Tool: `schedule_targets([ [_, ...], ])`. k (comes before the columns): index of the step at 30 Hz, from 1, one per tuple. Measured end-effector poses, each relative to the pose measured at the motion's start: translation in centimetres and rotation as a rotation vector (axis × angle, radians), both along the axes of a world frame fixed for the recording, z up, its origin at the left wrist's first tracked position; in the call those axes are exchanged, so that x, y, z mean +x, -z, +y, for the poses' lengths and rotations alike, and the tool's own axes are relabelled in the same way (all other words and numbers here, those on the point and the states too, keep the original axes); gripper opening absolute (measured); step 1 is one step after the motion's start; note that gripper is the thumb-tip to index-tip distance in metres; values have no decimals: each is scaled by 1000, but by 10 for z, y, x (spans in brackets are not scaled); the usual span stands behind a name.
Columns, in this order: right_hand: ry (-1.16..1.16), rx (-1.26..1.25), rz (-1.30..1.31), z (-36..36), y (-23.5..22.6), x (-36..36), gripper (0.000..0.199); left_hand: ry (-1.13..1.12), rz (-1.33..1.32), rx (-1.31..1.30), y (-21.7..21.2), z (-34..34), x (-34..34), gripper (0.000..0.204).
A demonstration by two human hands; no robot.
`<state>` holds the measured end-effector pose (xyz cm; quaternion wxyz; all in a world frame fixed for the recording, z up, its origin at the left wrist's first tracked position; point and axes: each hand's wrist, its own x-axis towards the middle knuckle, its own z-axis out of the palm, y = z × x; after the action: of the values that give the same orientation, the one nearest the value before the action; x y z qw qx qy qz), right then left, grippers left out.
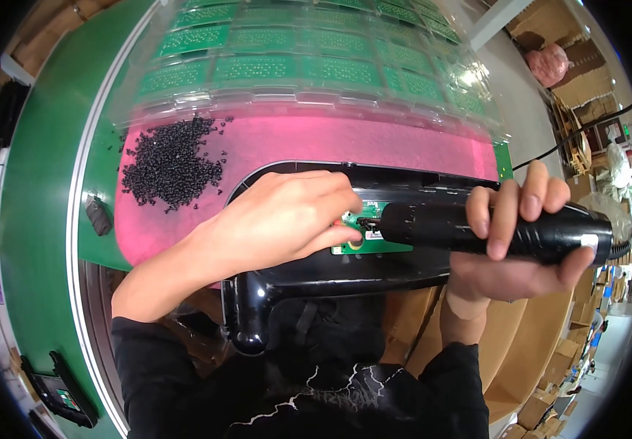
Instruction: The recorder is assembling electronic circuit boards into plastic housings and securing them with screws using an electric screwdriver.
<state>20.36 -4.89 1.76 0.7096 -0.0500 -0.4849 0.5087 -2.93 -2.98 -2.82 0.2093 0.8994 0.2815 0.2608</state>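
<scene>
A black electric screwdriver [433, 228] lies nearly level in my right hand [517, 219], its fingers wrapped round the body. The tip points left, at a small green circuit board [389, 241] set in a glossy black plastic housing [330, 284]. My left hand [294, 212] reaches over the housing from the left. Its thumb and fingers close in a pinch at the board's left part, right beside the screwdriver tip. Whatever sits between those fingertips is too small or hidden to make out. Part of the board is covered by the hand.
Small black screws [173, 162] form a loose pile on the pink mat [287, 139], left of the housing. Behind stand clear plastic trays [257, 99] with several green boards. A dark grey block [98, 215] and another black housing [60, 389] lie to the left.
</scene>
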Motion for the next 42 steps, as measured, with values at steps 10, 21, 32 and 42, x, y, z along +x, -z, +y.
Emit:
schedule_targets([
  [10, 26, 89, -2, -10, -22, 5, 40, -27, -333, 166, 3, 3, 0, 15],
  [21, 38, 151, 8, -6, -19, -19, 47, -31, -318, -122, -2, 1, -6, 14],
  [32, -11, 60, -97, 0, -20, -18, 52, -63, -330, 245, -1, 2, -2, 20],
  [42, 2, -42, -262, 16, -5, -22, 63, -313, -275, 227, -6, 3, -5, 12],
])
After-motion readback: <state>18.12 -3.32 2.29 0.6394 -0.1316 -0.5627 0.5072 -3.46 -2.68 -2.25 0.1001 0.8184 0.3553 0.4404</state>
